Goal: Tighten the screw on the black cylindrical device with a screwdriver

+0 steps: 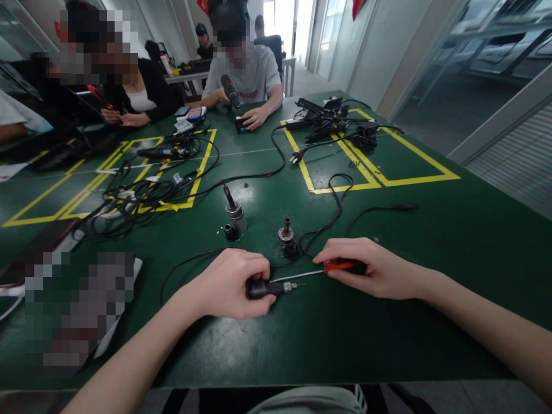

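Just beyond the hands, metal parts

Counted one left hand, one right hand, one red-and-black screwdriver, one slim-tipped dark tool body, two upright metal shaft assemblies, two small black collars and one green table.

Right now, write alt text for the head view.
At a green table, the left hand grips a dark cylindrical tool; the right hand holds a red-and-black screwdriver pointing toward it. Beyond are metal parts, black cables and co-workers.
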`<state>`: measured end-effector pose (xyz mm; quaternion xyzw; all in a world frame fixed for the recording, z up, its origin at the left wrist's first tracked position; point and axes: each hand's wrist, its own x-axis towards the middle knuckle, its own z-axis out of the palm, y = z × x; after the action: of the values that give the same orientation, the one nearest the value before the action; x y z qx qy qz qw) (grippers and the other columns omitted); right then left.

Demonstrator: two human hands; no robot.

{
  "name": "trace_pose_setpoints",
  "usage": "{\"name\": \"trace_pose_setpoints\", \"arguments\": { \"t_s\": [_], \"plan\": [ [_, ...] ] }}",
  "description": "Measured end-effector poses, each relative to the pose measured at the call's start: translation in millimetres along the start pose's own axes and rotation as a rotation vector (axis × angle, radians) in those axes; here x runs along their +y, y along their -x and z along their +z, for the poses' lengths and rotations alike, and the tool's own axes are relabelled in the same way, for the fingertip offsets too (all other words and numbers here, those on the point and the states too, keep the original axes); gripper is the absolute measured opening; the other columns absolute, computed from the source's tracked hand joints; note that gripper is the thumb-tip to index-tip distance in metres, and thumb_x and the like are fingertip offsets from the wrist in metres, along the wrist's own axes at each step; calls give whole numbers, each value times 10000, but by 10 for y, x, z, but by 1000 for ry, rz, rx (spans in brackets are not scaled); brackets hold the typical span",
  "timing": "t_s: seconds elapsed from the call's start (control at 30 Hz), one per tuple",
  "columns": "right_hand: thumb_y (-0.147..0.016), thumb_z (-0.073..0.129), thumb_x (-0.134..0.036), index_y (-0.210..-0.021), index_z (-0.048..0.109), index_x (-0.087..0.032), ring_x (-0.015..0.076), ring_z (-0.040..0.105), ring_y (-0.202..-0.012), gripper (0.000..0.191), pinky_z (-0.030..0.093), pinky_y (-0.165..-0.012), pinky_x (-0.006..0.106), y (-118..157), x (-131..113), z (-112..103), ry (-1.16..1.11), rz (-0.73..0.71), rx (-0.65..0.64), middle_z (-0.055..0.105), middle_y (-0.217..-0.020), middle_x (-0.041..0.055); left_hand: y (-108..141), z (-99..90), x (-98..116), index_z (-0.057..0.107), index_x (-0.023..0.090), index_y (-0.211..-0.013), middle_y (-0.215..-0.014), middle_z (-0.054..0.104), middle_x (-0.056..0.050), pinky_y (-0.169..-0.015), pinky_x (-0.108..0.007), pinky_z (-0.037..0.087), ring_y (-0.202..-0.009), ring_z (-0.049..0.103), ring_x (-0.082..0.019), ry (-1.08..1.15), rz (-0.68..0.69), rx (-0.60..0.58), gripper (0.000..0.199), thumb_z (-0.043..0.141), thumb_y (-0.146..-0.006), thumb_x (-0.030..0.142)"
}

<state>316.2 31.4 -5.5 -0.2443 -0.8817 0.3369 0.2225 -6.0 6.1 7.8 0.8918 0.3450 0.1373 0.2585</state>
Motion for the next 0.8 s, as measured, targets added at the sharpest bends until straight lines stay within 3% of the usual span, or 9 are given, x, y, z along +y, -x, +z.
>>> {"name": "trace_pose_setpoints", "arguments": {
  "t_s": [0.27, 0.5, 0.8],
  "plan": [
    [-1028, 692, -204, -1263, 740, -199, 196, 742, -918, 240, 582, -831, 303, 9, -14, 10, -19, -21, -8, 769, -1055, 81, 11, -2, 9, 601, 206, -783, -692, 567, 43, -619, -259, 310, -633, 488, -133, -4, -10, 0, 147, 703, -803, 310],
    [-1112, 569, -213, -1212, 758, -188, 195, 737, -858, 216, 574, -791, 310, -10, -17, 19, -12, -23, -4, 783, -962, 77, 10, -3, 4, 596, 210, -794, -690, 564, 47, -613, -262, 311, -621, 486, -131, -10, 1, 2, 146, 700, -816, 310],
    [-1039, 678, -179, -1225, 755, -202, 206, 761, -954, 202, 609, -853, 316, 4, 7, 10, -51, -28, 17, 788, -1076, 97, 8, -2, 4, 607, 213, -811, -716, 593, 43, -618, -266, 334, -636, 515, -134, -22, -2, -8, 127, 701, -818, 297]
  ]
}}
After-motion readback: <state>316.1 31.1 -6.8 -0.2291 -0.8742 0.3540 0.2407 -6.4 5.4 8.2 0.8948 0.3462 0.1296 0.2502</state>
